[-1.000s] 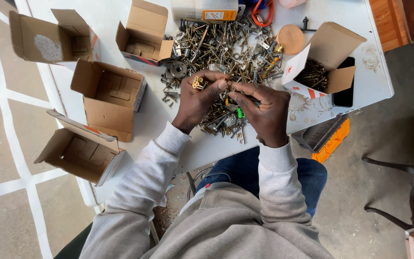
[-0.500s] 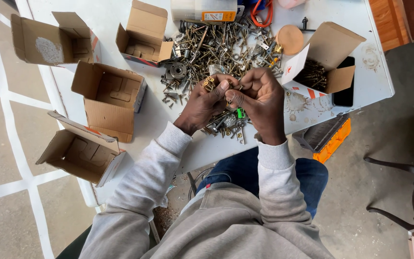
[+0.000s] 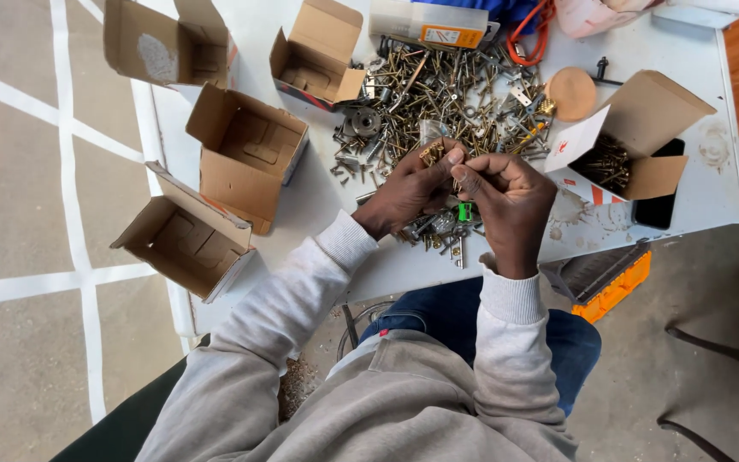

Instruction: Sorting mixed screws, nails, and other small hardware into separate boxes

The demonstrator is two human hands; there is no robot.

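Note:
A big heap of mixed screws and metal fittings (image 3: 455, 94) covers the middle of a white table (image 3: 694, 197). My left hand (image 3: 408, 192) is curled around a small bunch of brass-coloured screws (image 3: 431, 152) just above the near edge of the heap. My right hand (image 3: 511, 201) meets it from the right, its fingertips pinching at something small between both hands; what it pinches is too small to tell. A green plastic piece (image 3: 464, 210) lies under my hands among loose screws.
Several open cardboard boxes stand about: three empty ones on the left (image 3: 245, 154), (image 3: 183, 235), (image 3: 151, 43), one at the back (image 3: 318, 56), one holding screws on the right (image 3: 622, 154). A round wooden disc (image 3: 571, 92) and an orange case (image 3: 613, 287) lie nearby.
Both hands have lifted slightly and drawn together over the heap's near edge. The left hand has turned so the brass screws show at its fingertips.

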